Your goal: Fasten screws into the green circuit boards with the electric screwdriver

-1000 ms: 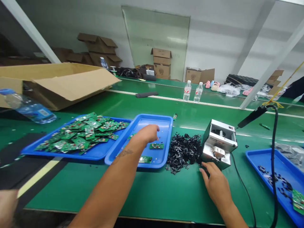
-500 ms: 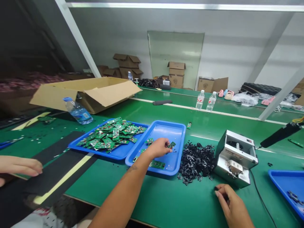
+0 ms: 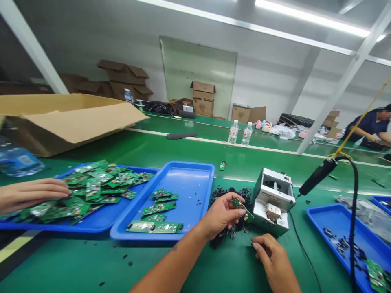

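By the left of the hands [image 3: 222,215], closed in a pinch, a small green circuit board [image 3: 243,210] is held tilted above the heap of small black plastic parts [image 3: 218,241]. The right hand [image 3: 270,255] is held low over the green counter [image 3: 232,266], thumb and forefinger nearly together, and what seems to be a tiny black piece [image 3: 253,243] is pinched there, though it is hard to make out. Just beyond, a silver metal machine [image 3: 271,203] is stood beside the heap. To the left, several boards are laid in a blue plastic tray [image 3: 186,175]; in the blue tray next to it [image 3: 114,224], many more are piled, and the pile is touched by another person's hand [image 3: 41,194]. To the right, a black-handled tool [image 3: 317,177] is hung by a yellow cord [image 3: 363,118], near a third blue tray [image 3: 320,211] holding black parts and green boards. Farther back, two clear plastic bottles [image 3: 233,133] are stood upright.
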### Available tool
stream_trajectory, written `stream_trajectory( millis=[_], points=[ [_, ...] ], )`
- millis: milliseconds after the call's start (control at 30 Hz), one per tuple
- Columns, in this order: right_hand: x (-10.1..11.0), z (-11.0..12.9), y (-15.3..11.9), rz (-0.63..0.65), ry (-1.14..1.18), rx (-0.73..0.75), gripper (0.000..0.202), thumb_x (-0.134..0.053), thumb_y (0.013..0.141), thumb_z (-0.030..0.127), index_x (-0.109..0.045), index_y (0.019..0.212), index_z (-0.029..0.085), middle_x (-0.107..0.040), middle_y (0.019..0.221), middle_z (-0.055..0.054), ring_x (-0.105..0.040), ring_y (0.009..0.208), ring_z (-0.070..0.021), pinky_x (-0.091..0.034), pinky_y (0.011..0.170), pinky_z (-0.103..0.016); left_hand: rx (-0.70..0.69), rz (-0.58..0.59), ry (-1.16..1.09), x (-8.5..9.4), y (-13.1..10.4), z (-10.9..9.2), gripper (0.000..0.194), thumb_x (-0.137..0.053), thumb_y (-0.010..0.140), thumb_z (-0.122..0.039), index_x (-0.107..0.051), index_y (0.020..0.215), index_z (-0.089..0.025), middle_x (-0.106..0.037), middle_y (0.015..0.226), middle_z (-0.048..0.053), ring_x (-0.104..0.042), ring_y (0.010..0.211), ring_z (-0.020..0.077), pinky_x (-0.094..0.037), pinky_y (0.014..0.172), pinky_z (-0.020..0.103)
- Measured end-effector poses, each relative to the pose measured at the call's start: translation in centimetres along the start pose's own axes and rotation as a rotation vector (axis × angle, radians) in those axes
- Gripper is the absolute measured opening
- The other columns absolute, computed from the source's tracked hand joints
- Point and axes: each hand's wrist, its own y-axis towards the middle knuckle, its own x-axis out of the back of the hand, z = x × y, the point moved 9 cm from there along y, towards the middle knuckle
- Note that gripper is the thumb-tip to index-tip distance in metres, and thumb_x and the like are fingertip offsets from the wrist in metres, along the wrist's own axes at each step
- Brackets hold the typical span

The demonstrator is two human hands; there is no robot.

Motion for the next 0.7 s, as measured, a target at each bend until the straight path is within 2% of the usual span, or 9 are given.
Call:
stream_trajectory(
  millis=[100,200,267,367,533,600,700],
  points=[
    [0.1,-0.9,-0.2,-0.098,0.266,-0.167,0.038,-0.065,0.090,0.054,-0.074,0.100,0.019,-0.069,0.079,-0.005,-0.064,0.071,-0.0179,-0.052,0.063,-0.027,0.063,0.054,-0.090,-2.7,0.0,2.3,0.045,-0.092,0.064,-0.037,-0.057,0.083,-0.015,-0.069,0.073,0.002,-0.066,0.060,0.0125,-0.050,0.053,0.021],
    [0.4,-1.5,-0.3,-0.239,0.528,-0.249,0.048,-0.074,0.084,0.054,-0.071,0.114,0.018,-0.072,0.085,-0.005,-0.063,0.069,-0.0164,-0.051,0.059,-0.026,0.078,0.052,-0.150,-3.8,-0.4,4.1,0.039,-0.089,0.067,-0.030,-0.054,0.080,-0.016,-0.072,0.083,0.005,-0.071,0.070,0.0167,-0.055,0.065,0.028],
    [0.5,-1.4,-0.1,-0.294,0.604,-0.254,0.049,-0.075,0.083,0.053,-0.070,0.117,0.018,-0.073,0.086,-0.005,-0.063,0.071,-0.0163,-0.053,0.062,-0.027,0.041,0.062,-0.151,-4.2,-0.7,4.4,0.034,-0.085,0.068,-0.021,-0.052,0.078,-0.017,-0.071,0.088,0.004,-0.070,0.071,0.0158,-0.055,0.067,0.028],
    [0.5,-1.0,0.2,-0.300,0.555,-0.235,0.045,-0.073,0.085,0.052,-0.073,0.114,0.017,-0.074,0.085,-0.006,-0.066,0.073,-0.0181,-0.057,0.068,-0.031,0.016,0.091,-0.110,-4.5,-1.2,4.5,0.025,-0.076,0.071,-0.012,-0.052,0.079,-0.018,-0.067,0.092,0.002,-0.067,0.074,0.0138,-0.053,0.067,0.027],
    [1.2,0.2,0.2,-0.292,0.351,-0.143,0.037,-0.068,0.088,0.049,-0.076,0.109,0.020,-0.074,0.108,-0.010,-0.070,0.099,-0.0245,-0.059,0.086,-0.035,0.032,0.142,-0.004,-4.5,-1.6,4.6,0.025,-0.078,0.067,-0.009,-0.060,0.082,-0.017,-0.067,0.099,0.005,-0.064,0.092,0.0174,-0.053,0.084,0.031],
    [1.5,0.4,-0.1,-0.287,0.299,-0.110,0.035,-0.066,0.089,0.046,-0.076,0.112,0.021,-0.073,0.112,-0.010,-0.069,0.105,-0.0250,-0.059,0.089,-0.034,0.042,0.132,0.011,-4.4,-1.6,4.8,0.025,-0.081,0.065,-0.011,-0.064,0.083,-0.016,-0.068,0.098,0.005,-0.064,0.091,0.0180,-0.052,0.084,0.031],
    [1.4,0.3,-0.4,-0.236,0.252,-0.100,0.036,-0.064,0.091,0.046,-0.075,0.115,0.022,-0.073,0.112,-0.010,-0.070,0.102,-0.0240,-0.058,0.087,-0.033,0.095,0.098,-0.096,-4.2,-1.5,5.2,0.028,-0.087,0.066,-0.022,-0.069,0.086,-0.014,-0.071,0.088,0.005,-0.066,0.081,0.0170,-0.052,0.079,0.031]
  ],
)
